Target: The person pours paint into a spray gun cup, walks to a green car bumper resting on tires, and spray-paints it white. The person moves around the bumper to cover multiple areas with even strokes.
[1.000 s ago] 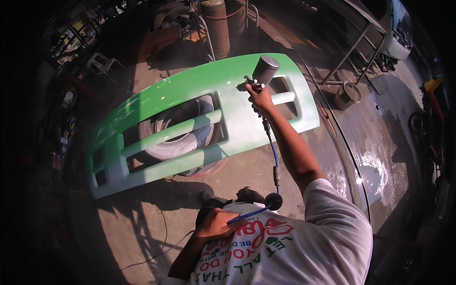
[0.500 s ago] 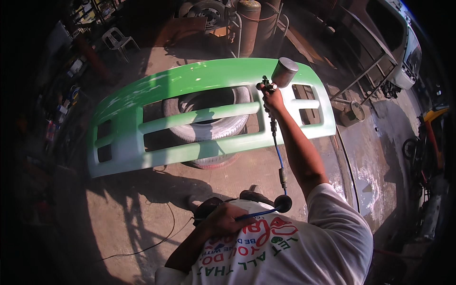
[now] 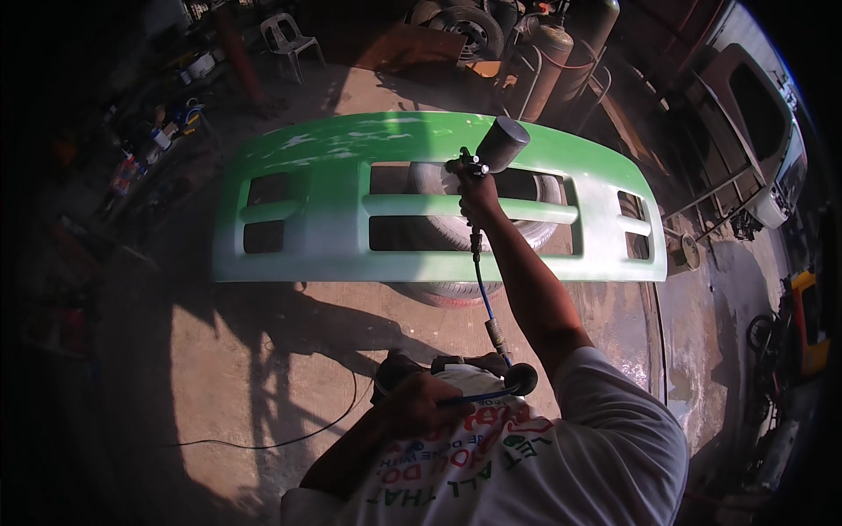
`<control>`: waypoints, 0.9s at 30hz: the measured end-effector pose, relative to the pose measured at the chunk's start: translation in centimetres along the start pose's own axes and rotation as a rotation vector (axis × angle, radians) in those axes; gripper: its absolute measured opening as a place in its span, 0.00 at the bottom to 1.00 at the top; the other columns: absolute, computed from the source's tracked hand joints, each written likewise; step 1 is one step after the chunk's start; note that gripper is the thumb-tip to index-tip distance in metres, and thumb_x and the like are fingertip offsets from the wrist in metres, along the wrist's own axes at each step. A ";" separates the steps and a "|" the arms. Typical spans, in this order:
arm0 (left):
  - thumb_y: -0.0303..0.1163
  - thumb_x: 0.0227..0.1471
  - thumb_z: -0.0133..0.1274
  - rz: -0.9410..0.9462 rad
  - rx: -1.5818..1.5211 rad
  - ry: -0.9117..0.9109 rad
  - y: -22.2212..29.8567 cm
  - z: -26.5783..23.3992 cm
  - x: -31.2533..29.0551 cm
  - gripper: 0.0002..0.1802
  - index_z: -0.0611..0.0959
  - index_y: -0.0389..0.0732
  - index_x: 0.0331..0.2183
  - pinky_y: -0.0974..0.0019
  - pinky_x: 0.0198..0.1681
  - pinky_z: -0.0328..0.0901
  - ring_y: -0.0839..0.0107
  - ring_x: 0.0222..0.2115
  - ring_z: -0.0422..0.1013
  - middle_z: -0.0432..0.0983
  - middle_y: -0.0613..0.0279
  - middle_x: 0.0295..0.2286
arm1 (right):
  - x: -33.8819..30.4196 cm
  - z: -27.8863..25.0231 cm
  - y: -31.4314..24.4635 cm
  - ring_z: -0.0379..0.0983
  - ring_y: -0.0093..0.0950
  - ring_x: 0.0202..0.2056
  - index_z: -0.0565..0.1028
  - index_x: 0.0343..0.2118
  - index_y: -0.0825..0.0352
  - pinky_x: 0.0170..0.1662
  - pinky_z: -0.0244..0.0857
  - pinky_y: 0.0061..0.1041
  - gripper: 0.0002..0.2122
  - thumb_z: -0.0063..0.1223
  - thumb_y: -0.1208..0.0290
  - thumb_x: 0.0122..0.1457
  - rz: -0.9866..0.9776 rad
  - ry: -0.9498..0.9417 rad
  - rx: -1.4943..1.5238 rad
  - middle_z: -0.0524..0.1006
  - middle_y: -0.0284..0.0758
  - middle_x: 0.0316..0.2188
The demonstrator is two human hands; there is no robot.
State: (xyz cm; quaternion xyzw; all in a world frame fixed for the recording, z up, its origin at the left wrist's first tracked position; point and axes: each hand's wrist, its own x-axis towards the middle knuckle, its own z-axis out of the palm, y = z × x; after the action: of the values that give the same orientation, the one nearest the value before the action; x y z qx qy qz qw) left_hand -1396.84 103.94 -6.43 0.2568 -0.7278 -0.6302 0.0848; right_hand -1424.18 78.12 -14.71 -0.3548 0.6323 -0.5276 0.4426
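Observation:
In my right hand (image 3: 480, 195), outstretched over the middle of a large bumper (image 3: 335, 219), is a spray gun (image 3: 474, 164) with a grey paint cup (image 3: 504, 144). My fingers wrap its handle. The bumper is green along its far edge, fading to whitish on the near face, with several rectangular openings. It rests on stacked tyres (image 3: 452, 230). From the gun's base a blue air hose (image 3: 483, 289) runs down past a connector and a round black piece (image 3: 521, 378). Close to my body, my left hand (image 3: 419, 401) is closed around that hose.
Gas cylinders (image 3: 545, 66) and a wheel (image 3: 474, 33) stand beyond the bumper. A white plastic chair (image 3: 290, 46) is at the far left. To the right are a metal frame (image 3: 724, 188), a bucket (image 3: 684, 252) and a vehicle cab (image 3: 759, 123). A thin dark hose (image 3: 263, 445) trails across the floor.
The spray gun in my right hand has moved left along the bumper, from near its right openings to the middle one. The view has turned, so the bumper now lies level. My left hand keeps the hose.

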 end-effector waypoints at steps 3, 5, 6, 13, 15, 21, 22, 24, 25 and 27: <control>0.40 0.54 0.61 0.175 0.085 0.061 -2.6 -1.1 -1.8 0.14 0.85 0.38 0.26 0.60 0.29 0.68 0.64 0.20 0.75 0.76 0.55 0.18 | -0.8 5.7 -1.1 0.57 0.18 0.12 0.73 0.37 0.63 0.14 0.50 0.24 0.16 0.55 0.52 0.64 -0.026 -0.082 -0.013 0.64 0.26 0.17; 0.40 0.55 0.61 0.218 0.065 0.117 -3.4 -1.3 -2.5 0.15 0.84 0.37 0.26 0.60 0.29 0.67 0.63 0.20 0.75 0.76 0.55 0.18 | -1.4 8.1 -1.8 0.58 0.19 0.13 0.73 0.37 0.63 0.15 0.52 0.24 0.16 0.56 0.52 0.64 0.044 -0.082 0.049 0.66 0.28 0.18; 0.40 0.55 0.61 0.236 0.054 0.148 -3.4 -1.6 -2.9 0.15 0.84 0.37 0.25 0.60 0.29 0.67 0.63 0.19 0.74 0.76 0.54 0.18 | -1.6 9.0 -2.0 0.59 0.20 0.13 0.72 0.39 0.63 0.15 0.54 0.25 0.16 0.55 0.53 0.64 0.038 -0.067 0.042 0.67 0.29 0.19; 0.36 0.55 0.60 0.167 0.025 0.058 -3.6 -3.9 -5.0 0.14 0.83 0.36 0.24 0.63 0.25 0.67 0.68 0.18 0.74 0.76 0.58 0.17 | -1.8 3.0 -3.6 0.53 0.15 0.12 0.73 0.41 0.59 0.14 0.46 0.19 0.13 0.51 0.54 0.66 0.084 -0.183 -0.188 0.63 0.25 0.17; 0.35 0.55 0.60 0.117 -0.040 0.008 -3.8 -4.3 -5.2 0.13 0.83 0.37 0.23 0.65 0.23 0.67 0.72 0.16 0.74 0.76 0.61 0.15 | -2.4 -0.3 -4.2 0.51 0.13 0.11 0.72 0.35 0.58 0.14 0.43 0.19 0.13 0.52 0.53 0.65 0.150 -0.113 -0.160 0.60 0.22 0.15; 0.33 0.57 0.58 0.034 -0.172 -0.162 -3.6 -5.6 -3.7 0.14 0.83 0.37 0.22 0.70 0.19 0.66 0.77 0.13 0.73 0.76 0.65 0.13 | -2.7 -11.7 -5.2 0.51 0.15 0.11 0.70 0.34 0.56 0.15 0.43 0.20 0.12 0.50 0.53 0.66 0.239 0.147 -0.266 0.60 0.21 0.14; 0.34 0.58 0.58 0.102 -0.128 -0.168 -4.0 -5.6 -3.3 0.14 0.84 0.38 0.23 0.70 0.19 0.66 0.77 0.13 0.73 0.77 0.65 0.13 | -2.8 -13.8 -5.0 0.51 0.15 0.11 0.71 0.34 0.56 0.15 0.43 0.21 0.12 0.50 0.52 0.66 0.218 0.204 -0.290 0.60 0.22 0.14; 0.34 0.58 0.58 0.233 -0.040 -0.166 -4.6 -5.7 -2.8 0.14 0.84 0.38 0.23 0.70 0.19 0.67 0.78 0.14 0.74 0.77 0.65 0.14 | -2.8 -17.2 -5.3 0.52 0.16 0.12 0.72 0.36 0.56 0.16 0.47 0.22 0.13 0.50 0.51 0.66 0.214 0.288 -0.356 0.61 0.23 0.15; 0.35 0.58 0.58 0.199 -0.050 -0.186 -4.7 -5.9 -2.8 0.14 0.85 0.38 0.23 0.70 0.20 0.67 0.77 0.14 0.74 0.77 0.65 0.14 | -2.9 -18.2 -5.4 0.55 0.18 0.11 0.73 0.35 0.60 0.14 0.46 0.24 0.13 0.52 0.55 0.65 0.191 0.406 -0.405 0.62 0.24 0.16; 0.36 0.58 0.58 0.132 -0.067 -0.229 -4.6 -6.0 -2.6 0.14 0.85 0.38 0.24 0.70 0.21 0.68 0.77 0.15 0.75 0.77 0.65 0.14 | -3.7 -21.1 -6.0 0.55 0.19 0.11 0.74 0.33 0.61 0.14 0.46 0.24 0.12 0.53 0.56 0.64 0.237 0.483 -0.357 0.63 0.25 0.16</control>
State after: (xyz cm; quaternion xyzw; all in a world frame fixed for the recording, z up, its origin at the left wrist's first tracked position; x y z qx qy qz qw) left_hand -1390.69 99.56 -9.18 0.1315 -0.7267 -0.6723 0.0509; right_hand -1442.70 87.84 -7.05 -0.2150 0.8387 -0.4221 0.2688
